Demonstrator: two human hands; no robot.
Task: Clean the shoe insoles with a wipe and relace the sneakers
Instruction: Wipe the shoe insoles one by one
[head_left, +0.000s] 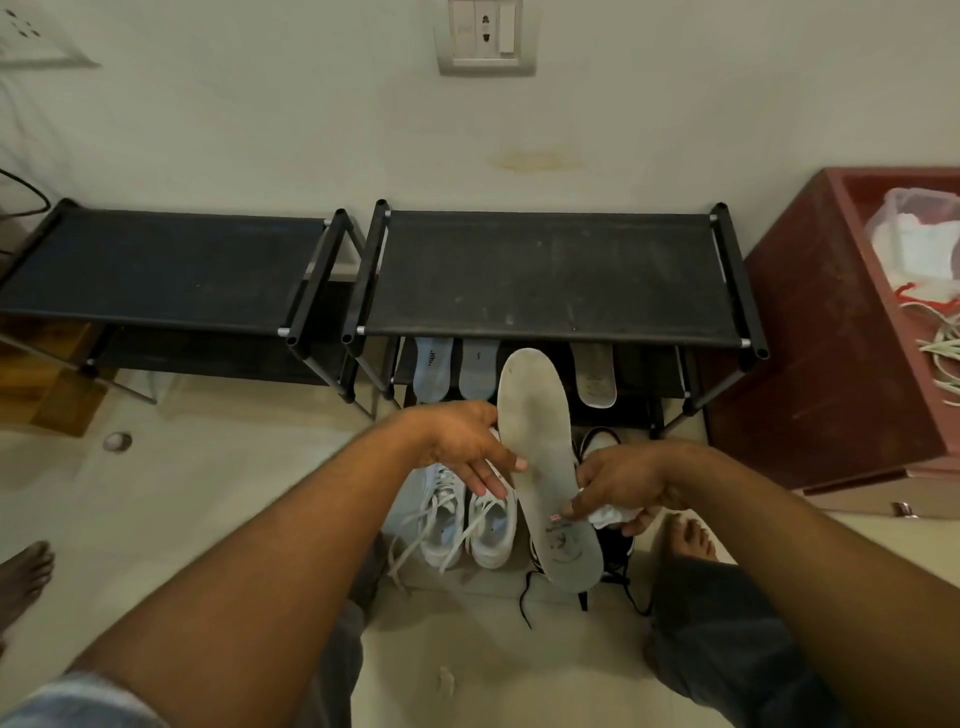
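I hold a worn grey insole (540, 457) up over the shoes, toe end pointing away from me. My right hand (623, 483) grips a crumpled white wipe (613, 515) and presses its thumb on the insole near the heel logo. My left hand (462, 447) has its fingers stretched out, one fingertip touching the insole's left edge. Below stand a pair of white sneakers (467, 525) with loose white laces and a black sneaker (615, 553), mostly hidden, with black laces trailing on the floor.
A black shoe rack (550, 275) stands ahead with three more insoles (478, 371) leaning on its lower shelf. A second rack (156, 270) is at left. A red-brown box (841, 332) at right holds a plastic tub and laces (940, 358). My bare foot (688, 535) is nearby.
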